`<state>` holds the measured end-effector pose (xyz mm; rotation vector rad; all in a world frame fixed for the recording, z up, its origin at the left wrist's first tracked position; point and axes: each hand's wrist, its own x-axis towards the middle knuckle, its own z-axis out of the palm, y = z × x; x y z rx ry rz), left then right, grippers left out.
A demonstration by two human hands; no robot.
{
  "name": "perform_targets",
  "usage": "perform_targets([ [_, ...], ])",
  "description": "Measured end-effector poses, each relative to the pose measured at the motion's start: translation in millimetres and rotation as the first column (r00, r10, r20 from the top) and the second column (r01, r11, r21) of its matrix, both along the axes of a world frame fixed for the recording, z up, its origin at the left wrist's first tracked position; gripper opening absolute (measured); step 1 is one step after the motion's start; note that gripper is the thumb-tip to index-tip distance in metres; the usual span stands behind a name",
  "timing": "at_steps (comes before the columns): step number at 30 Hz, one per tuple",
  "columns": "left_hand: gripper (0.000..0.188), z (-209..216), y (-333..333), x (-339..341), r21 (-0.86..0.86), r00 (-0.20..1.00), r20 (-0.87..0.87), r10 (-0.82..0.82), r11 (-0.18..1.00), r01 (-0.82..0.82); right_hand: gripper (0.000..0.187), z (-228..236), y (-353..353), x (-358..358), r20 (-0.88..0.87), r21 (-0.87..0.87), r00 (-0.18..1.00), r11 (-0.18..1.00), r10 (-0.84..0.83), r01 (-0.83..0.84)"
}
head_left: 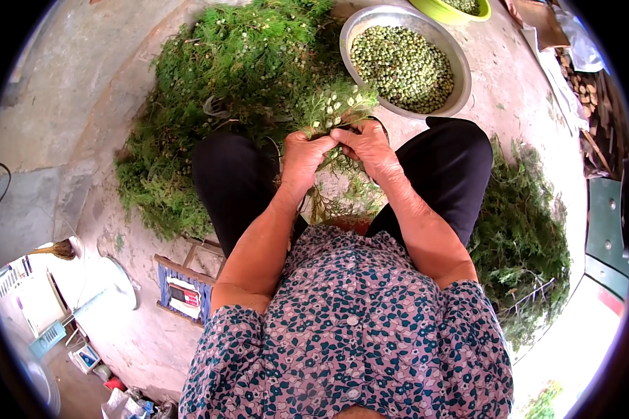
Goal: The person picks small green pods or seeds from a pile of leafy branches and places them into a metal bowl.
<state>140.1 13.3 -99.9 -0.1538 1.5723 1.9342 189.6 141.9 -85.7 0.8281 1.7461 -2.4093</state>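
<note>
Between my knees, both hands meet at a feathery evergreen sprig (335,105) that bears several pale green seed cones. My left hand (302,159) is closed round its lower part, thumb toward the middle. My right hand (372,149) pinches the same sprig close to the left thumb; whether a single cone is between those fingertips is hidden. Just beyond the right hand stands a wide metal basin (463,73) holding many loose green cones (402,70). A large heap of cut evergreen branches (237,70) lies ahead and to the left.
A second pile of branches (524,244) lies by my right leg. A yellow-green basin (437,14) stands past the metal one. Left of me are a small wooden stool with a blue woven seat (168,279) and a white standing fan (115,286). Stacked firewood (586,91) lines the right.
</note>
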Motion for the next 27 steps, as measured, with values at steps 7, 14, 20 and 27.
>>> perform_targets([
  [7, 0.007, 1, -1, -2, 0.075, 0.997, 0.079, -0.009, 0.997, 0.003, 0.01, -12, 7, 2, -0.049, -0.287, 0.994, 0.955, -0.093, 0.075],
  [14, 0.01, 9, -4, -6, 0.084, 0.978, 0.206, 0.011, 0.996, -0.029, 0.007, 4, 22, 3, -0.164, -0.48, 0.951, 0.863, -0.262, 0.155],
  [20, 0.01, 21, 1, -6, 0.068, 0.964, 0.265, -0.006, 0.998, -0.012, 0.009, -12, 24, 7, -0.15, -0.361, 0.959, 0.917, -0.24, 0.173],
  [27, 0.017, 17, -3, -8, 0.087, 0.96, 0.275, -0.052, 0.996, 0.029, 0.016, -4, 15, 2, -0.054, -0.312, 0.976, 0.932, -0.212, 0.185],
])
